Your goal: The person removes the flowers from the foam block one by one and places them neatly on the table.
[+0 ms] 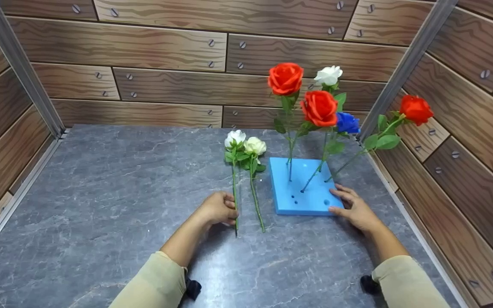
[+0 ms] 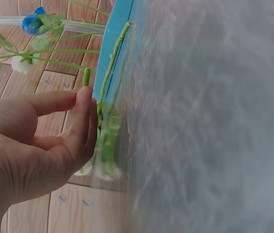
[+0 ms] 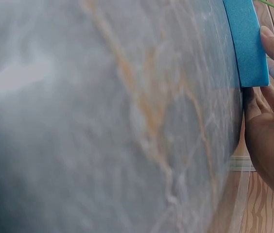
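Note:
A white rose lies on the grey table, its green stem pinched near the cut end by my left hand. Just right of it lies a cream rose, its stem pointing toward me. A light-blue foam block with holes stands further right. Out of it rise red roses, a white rose and a blue rose. My right hand touches the block's near right corner, thumb on the block and the other fingers along its side, partly hidden.
Another red rose leans far out to the right from the block's right edge. Wood-patterned walls enclose the table at the back and both sides. Free holes show in the block's near part.

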Tool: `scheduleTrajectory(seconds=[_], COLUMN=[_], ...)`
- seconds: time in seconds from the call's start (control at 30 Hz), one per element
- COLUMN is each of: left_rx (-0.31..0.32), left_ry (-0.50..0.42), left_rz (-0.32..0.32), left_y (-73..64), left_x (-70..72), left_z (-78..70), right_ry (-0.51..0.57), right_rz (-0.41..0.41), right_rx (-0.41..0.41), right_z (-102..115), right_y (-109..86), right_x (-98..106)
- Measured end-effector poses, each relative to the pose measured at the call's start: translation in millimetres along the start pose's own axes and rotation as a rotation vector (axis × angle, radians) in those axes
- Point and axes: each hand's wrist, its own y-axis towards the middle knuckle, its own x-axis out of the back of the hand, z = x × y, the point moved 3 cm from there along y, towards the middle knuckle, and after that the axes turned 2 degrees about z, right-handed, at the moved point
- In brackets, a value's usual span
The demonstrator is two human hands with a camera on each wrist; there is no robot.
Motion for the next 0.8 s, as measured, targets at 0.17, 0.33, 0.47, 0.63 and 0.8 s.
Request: scheduleTrajectory(seconds=[0.17,0.33,0.47,0.63,0.8], left_rx=[-0.016,-0.036,-0.036,-0.032,-0.035], left_ry=[0.127,0.267,0.331,0.384,0.449], left_rz=[-0.003,-0.015,-0.018,-0.024,-0.041], left_y=[-0.8,-2.3,-2.5,-2.6,-3.1], left_x=[-1.3,-0.2,0.5,1.5,2.1], left_z=[-0.5,-1.0,-1.3,-0.3,-0.2], right_ry=[0.002,-0.003,-0.012,-0.019,0.003], right_rz=[0.001,-0.001,-0.01,-0.003,0.023], right_rx=[-0.002,-0.002,0.008,-0.007,-0.017], right_z=[-0.1,0.3,0.0,0.0,1.7], right_y=[-0.1,-0.3,0.7,0.2,-0.9], right_x=[0.1,-0.1,-0.5,-1.1,-1.5])
